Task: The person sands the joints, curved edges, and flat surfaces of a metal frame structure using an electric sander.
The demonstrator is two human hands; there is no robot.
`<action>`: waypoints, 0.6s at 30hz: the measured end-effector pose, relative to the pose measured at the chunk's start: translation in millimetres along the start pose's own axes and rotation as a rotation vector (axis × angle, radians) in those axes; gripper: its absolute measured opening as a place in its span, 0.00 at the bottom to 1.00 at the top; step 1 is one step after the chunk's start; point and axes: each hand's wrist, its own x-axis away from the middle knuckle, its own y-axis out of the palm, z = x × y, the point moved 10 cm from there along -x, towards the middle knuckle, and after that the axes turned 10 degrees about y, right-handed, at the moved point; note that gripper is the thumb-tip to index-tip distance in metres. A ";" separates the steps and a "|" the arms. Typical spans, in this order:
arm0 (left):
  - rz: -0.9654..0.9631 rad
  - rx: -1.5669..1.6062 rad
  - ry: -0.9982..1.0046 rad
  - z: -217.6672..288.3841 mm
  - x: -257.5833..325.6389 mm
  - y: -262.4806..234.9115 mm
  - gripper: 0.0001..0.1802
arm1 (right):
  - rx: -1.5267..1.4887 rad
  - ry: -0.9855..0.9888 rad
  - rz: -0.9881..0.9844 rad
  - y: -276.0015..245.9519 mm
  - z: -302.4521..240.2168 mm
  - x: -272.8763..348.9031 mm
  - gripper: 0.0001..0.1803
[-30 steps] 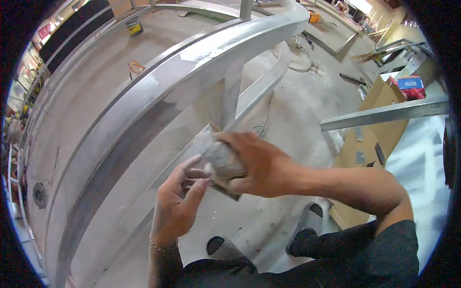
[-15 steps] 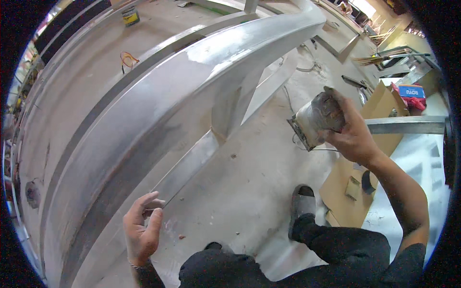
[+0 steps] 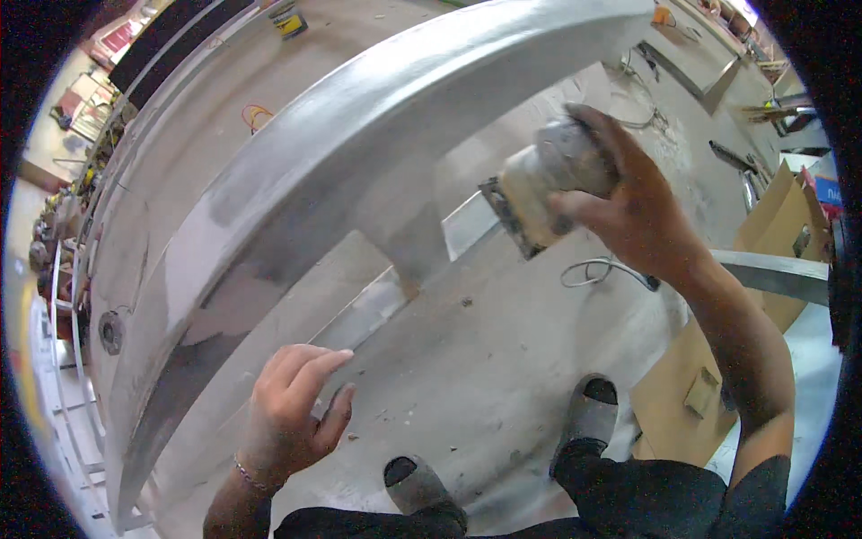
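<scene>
A dusty palm sander (image 3: 532, 186) with a dark square pad is in my right hand (image 3: 636, 193), whose fingers wrap around its rounded top. Its pad is tilted and faces the large curved silvery beam (image 3: 377, 99); I see a gap between pad and beam. Motion blurs the sander a little. Low on the left, my left hand (image 3: 301, 404) hangs in the air by the beam's near side, fingers loosely bent and apart, with nothing in it. Dark smooth patches mark the beam's lower left side.
A grey cable (image 3: 597, 272) loops on the dusty floor. Flattened cardboard (image 3: 669, 386) with a small tan block (image 3: 700, 393) lies at the right, under a curved metal strip (image 3: 781, 274). A yellow-and-black can (image 3: 288, 22) stands beyond the beam. My sandalled feet (image 3: 588, 413) are close by.
The sander has moved left toward the beam in my right hand. My left hand has risen and shifted right. The whole view has shifted, and both feet show more fully.
</scene>
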 end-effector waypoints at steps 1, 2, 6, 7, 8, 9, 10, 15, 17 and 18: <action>-0.028 -0.036 0.052 13.7 -8.8 -1.1 0.18 | 0.047 -0.010 0.011 3.3 0.7 -4.7 0.42; -0.055 -0.073 0.109 28.8 -15.9 -3.5 0.18 | 0.076 -0.013 0.011 7.9 1.4 -9.4 0.40; -0.104 -0.357 0.262 86.0 -29.2 -28.5 0.18 | -0.073 -0.001 -0.098 26.0 0.7 -19.8 0.37; -0.091 -0.392 0.280 99.9 -29.9 -38.1 0.18 | -0.029 -0.081 -0.059 27.3 -9.4 -22.6 0.38; -0.065 -0.443 0.300 110.7 -30.1 -47.7 0.18 | 0.000 -0.083 -0.055 30.7 -11.9 -23.0 0.38; -0.003 -0.484 0.301 118.1 -30.9 -57.4 0.16 | 0.048 -0.047 -0.051 36.3 -11.8 -23.7 0.38; 0.070 -0.540 0.295 123.7 -30.4 -68.9 0.15 | 0.105 0.001 -0.075 44.3 -10.7 -23.6 0.39; 0.217 -0.783 0.191 115.4 -34.3 -106.9 0.20 | 0.060 0.081 -0.208 70.7 -22.9 -22.1 0.41; 0.233 -0.769 0.073 96.9 -36.7 -115.8 0.22 | 0.059 0.085 -0.218 74.0 -27.9 -21.1 0.41; 0.247 -0.777 0.003 87.2 -37.3 -119.9 0.23 | 0.069 0.096 -0.234 76.0 -27.9 -20.7 0.41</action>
